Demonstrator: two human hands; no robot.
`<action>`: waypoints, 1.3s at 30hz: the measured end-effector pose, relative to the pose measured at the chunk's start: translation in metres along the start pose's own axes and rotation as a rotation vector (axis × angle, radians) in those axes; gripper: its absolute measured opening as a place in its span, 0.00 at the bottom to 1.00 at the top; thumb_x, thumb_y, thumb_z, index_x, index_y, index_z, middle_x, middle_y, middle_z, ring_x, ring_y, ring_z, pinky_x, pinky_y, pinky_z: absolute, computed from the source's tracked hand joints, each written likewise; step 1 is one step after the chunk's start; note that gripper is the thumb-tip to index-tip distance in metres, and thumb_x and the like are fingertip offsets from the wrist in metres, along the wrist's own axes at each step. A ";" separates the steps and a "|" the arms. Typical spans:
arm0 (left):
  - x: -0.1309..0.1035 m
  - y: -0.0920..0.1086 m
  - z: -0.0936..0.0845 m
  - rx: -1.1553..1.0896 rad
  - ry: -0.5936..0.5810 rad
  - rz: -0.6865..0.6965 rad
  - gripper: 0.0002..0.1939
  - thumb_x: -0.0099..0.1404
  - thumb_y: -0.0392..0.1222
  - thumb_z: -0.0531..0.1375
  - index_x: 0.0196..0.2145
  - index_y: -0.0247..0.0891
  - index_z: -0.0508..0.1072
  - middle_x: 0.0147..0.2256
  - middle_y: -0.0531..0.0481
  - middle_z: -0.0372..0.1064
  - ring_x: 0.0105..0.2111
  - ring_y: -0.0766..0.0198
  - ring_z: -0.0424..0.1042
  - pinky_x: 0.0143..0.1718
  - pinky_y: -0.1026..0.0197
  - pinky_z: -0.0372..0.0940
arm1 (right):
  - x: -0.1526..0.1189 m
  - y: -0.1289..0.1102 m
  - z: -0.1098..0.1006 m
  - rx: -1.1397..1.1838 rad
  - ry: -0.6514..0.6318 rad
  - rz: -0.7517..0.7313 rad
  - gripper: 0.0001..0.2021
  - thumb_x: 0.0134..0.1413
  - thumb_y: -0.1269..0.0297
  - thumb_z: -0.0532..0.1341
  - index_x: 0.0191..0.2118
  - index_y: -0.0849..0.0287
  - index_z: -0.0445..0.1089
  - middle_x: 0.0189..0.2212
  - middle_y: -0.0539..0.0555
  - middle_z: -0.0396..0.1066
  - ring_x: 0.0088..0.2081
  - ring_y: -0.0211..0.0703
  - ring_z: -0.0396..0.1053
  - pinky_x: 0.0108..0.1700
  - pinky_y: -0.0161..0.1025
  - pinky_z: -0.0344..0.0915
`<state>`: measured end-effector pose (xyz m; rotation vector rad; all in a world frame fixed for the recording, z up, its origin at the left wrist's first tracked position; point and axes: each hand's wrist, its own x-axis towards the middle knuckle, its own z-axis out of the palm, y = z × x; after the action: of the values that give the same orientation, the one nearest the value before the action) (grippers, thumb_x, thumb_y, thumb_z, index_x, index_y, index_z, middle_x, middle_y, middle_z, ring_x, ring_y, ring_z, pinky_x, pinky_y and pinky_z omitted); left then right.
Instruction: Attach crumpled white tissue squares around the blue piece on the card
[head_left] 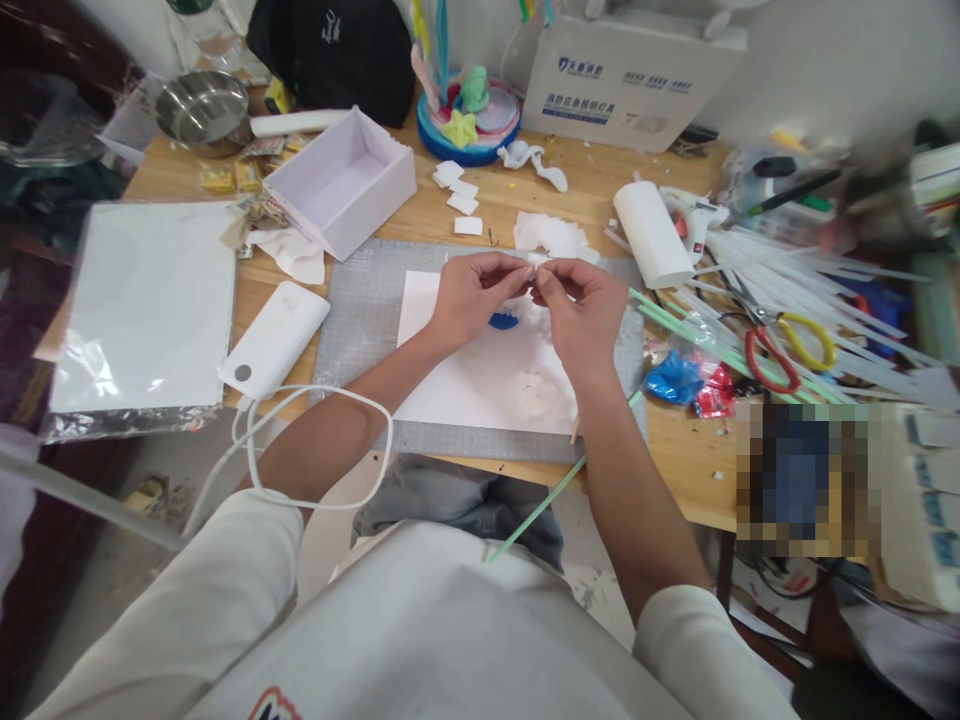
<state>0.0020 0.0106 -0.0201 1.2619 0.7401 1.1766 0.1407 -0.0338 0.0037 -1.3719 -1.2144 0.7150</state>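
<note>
So the grip on both sides is a fingertip pinch: left hand point(472, 298) and right hand point(587, 308) meet on one tiny whitish scrap point(532, 271), right above the far part of the white rectangular paper sheet point(442, 385). Something that small could easily slip or tear if the hands pull unevenly, and it'd be a pain to spot among the loose pale crumbly bits point(538, 395) on the sheet.

Bigger worry, imo — the thin white cable point(358, 507) looping across the left forearm, nearer than the sheet. One elbow move could snag it and drag the white slab-shaped power bank point(277, 338), left of the sheet, off the wooden counter point(679, 475). The thin green stick point(536, 518) on the sheet's near side could get knocked by the right forearm too.

Hard to make out: the scrap's shape and material, mostly behind fingers — and the blue curved piece point(504, 321) on the sheet, part covered by whitish fluff. Far right of the sheet, there's a pixelated patch I can't read.
</note>
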 end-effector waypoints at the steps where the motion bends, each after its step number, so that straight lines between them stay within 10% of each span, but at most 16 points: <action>1: 0.000 0.001 0.000 0.009 -0.004 0.004 0.16 0.57 0.53 0.71 0.33 0.36 0.81 0.31 0.50 0.79 0.31 0.68 0.78 0.38 0.63 0.76 | 0.000 0.000 0.000 -0.005 -0.001 0.003 0.04 0.55 0.64 0.64 0.32 0.55 0.76 0.26 0.47 0.76 0.29 0.37 0.74 0.36 0.39 0.73; 39: -0.004 0.000 0.000 0.272 0.023 0.103 0.08 0.64 0.43 0.65 0.35 0.36 0.81 0.33 0.49 0.80 0.33 0.68 0.78 0.37 0.65 0.71 | 0.002 -0.005 -0.004 -0.044 -0.039 0.026 0.03 0.53 0.67 0.65 0.30 0.57 0.76 0.25 0.48 0.75 0.28 0.37 0.73 0.37 0.40 0.73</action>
<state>0.0006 0.0064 -0.0212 1.5287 0.8830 1.2040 0.1432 -0.0344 0.0099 -1.4181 -1.2522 0.7402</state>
